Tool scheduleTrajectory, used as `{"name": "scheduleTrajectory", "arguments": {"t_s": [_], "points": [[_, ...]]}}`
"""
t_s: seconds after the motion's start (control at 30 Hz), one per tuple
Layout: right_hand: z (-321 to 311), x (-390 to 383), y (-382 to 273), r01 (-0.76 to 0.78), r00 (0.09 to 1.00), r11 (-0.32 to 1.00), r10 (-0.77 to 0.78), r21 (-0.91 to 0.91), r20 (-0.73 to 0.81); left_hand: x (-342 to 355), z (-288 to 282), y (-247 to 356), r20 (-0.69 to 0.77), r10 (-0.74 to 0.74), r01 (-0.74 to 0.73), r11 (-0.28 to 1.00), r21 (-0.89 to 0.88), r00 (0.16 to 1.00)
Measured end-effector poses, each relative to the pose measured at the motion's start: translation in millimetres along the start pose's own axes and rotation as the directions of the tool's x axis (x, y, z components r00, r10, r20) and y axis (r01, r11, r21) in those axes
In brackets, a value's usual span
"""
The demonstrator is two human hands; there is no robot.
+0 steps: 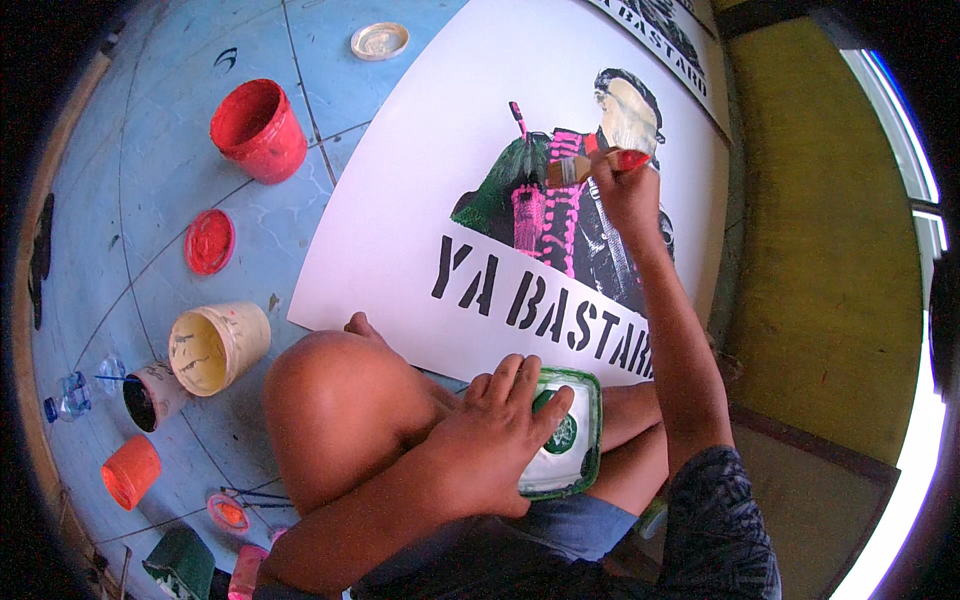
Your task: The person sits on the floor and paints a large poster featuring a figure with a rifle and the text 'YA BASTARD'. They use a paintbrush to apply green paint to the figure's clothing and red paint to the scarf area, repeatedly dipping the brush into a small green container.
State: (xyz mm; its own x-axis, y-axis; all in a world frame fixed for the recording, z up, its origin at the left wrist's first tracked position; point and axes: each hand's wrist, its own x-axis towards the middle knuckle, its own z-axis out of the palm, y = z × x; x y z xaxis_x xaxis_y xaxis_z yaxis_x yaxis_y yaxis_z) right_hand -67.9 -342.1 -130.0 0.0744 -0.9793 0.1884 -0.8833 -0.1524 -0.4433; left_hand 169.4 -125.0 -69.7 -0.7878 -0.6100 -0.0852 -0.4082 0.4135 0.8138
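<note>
My right hand (630,195) is closed around a flat paintbrush (568,172) with a red handle end, its brown bristles pointing left over the figure. That painted figure (548,215) wears a dark cap and has a cream face, pink and black stripes and a dark green patch. It stands on a large white sheet (390,215) above bold black lettering. In my lap, my left hand (495,440) grips a square green-rimmed container (572,470) by its edge. White shows inside it, with a patch of green paint. My left fingers partly cover it.
Left on the blue floor stand a red paint pot (260,130), a red lid (210,242), a cream pot (220,345), a black paint pot (155,397) and an orange cup (131,472). A pale lid (379,41) lies at the back. Another printed sheet (690,30) lies beyond.
</note>
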Motion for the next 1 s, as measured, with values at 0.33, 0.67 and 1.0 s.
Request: {"name": "scheduleTrajectory", "arguments": {"t_s": [0.33,0.67,1.0], "points": [[9.4,41.6,14.5,0.008,0.99,0.999,-0.012,0.034,0.139,0.4,-0.4,-2.4,0.013,-0.014,0.014,1.0,-0.017,1.0],[14.8,53.0,7.9,0.066,0.993,0.996,-0.06,0.06,-0.103,-0.5,-5.9,-0.7,0.019,0.003,-0.003,1.0,-0.005,1.0],[33.4,70.7,12.9,-0.03,0.997,0.998,0.026,-0.06,-0.069,0.8,-4.0,-2.0,0.026,-0.005,0.005,1.0,-0.011,1.0]]}}
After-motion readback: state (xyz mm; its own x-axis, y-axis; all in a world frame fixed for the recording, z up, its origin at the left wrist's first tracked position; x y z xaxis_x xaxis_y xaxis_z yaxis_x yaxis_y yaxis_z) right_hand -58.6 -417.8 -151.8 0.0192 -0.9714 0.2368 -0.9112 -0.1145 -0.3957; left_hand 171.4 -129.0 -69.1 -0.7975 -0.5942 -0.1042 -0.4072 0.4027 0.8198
